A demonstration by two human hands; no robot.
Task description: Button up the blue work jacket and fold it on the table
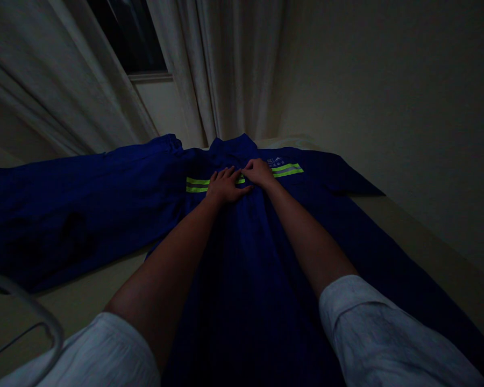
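Note:
A dark blue work jacket (pixel 242 279) lies front up, its collar at the far end. Yellow-green reflective strips with a grey middle cross its chest, and a small pale print sits above the strip on the right. My left hand (pixel 226 185) rests flat on the chest beside the front opening, fingers spread. Right next to it, my right hand (pixel 258 172) is closed in a pinch on the jacket's front edge below the collar. The exact spot between its fingertips is too small and dark to make out.
Dark blue trousers (pixel 84 209) lie to the left, against the jacket. A pale surface (pixel 116 274) is under the clothes. Curtains (pixel 242 70) hang behind, with a dark window (pixel 135 37) between them. A wall (pixel 407 107) stands right. A pale curved tube (pixel 50 317) shows lower left.

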